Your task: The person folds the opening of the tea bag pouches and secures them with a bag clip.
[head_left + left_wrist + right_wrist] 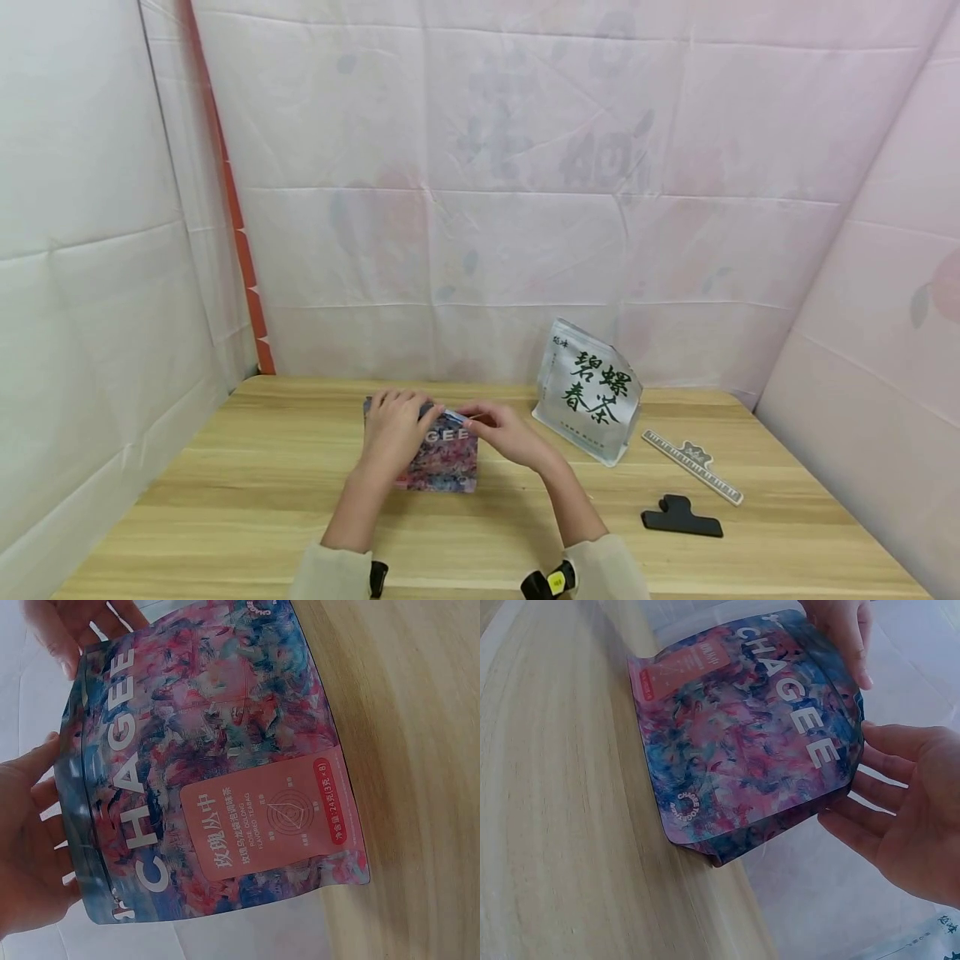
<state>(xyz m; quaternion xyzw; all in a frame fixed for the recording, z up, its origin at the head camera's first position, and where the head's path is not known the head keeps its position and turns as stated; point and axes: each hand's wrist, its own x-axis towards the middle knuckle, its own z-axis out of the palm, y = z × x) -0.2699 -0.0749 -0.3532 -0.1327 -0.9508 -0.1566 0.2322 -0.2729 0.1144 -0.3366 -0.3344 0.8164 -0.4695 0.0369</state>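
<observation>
A CHAGEE tea pouch [442, 467], patterned in pink and blue, stands on the table in front of me. Its label reads rose oolong teabag, clear in the left wrist view. My left hand [395, 429] grips the top edge on the left, thumb in front and fingers behind. At the top right corner my right hand [510, 433] pinches the same edge between thumb and fingers. In the right wrist view the right hand [922, 802] has its fingers behind the pouch [735, 735]. Whether the top seal is open, I cannot tell.
A white tea pouch [588, 392] with green Chinese characters stands at the back right. Beside it lies a pale ruler-like clip [693, 467]. A black clip [681, 518] lies nearer on the wooden table [247, 483]. White sheeting [480, 250] surrounds the back and sides.
</observation>
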